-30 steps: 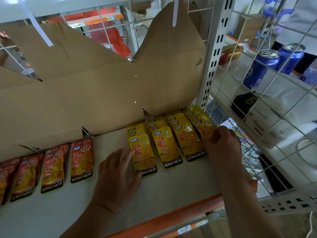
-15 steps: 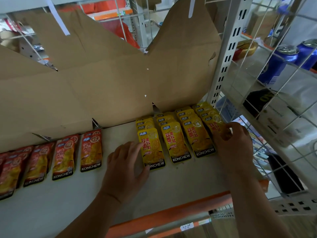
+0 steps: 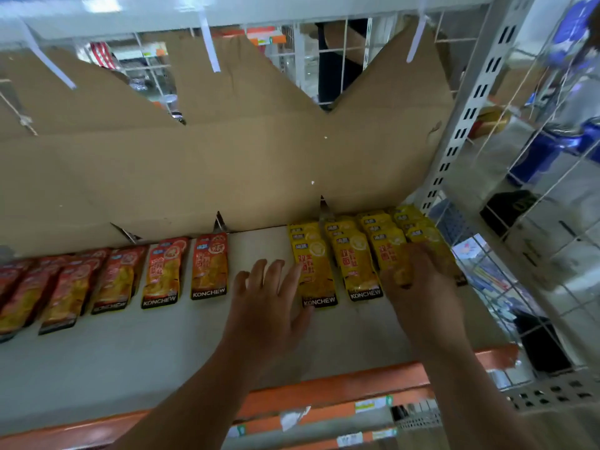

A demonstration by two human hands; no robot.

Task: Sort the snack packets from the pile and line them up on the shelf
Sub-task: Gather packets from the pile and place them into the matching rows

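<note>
Yellow snack packets (image 3: 357,264) lie flat in several overlapping rows at the right of the white shelf (image 3: 162,349). Red-orange packets (image 3: 209,267) lie in rows at the left. My left hand (image 3: 269,306) rests on the shelf with fingers spread, and its index finger and thumb touch the left edge of the leftmost yellow packet (image 3: 316,274). My right hand (image 3: 418,280) lies flat over the two rightmost yellow rows and hides their lower halves. It is blurred.
A jagged cardboard sheet (image 3: 227,164) backs the shelf. A white slotted upright (image 3: 461,125) and a wire mesh panel (image 3: 535,254) close the right side, with blue cans (image 3: 535,157) behind it. The shelf's orange front edge (image 3: 324,394) carries price labels.
My right hand has slid left and down over the rightmost yellow rows. My left hand stays beside the leftmost yellow packet with fingers spread wider. The view has swung left.
</note>
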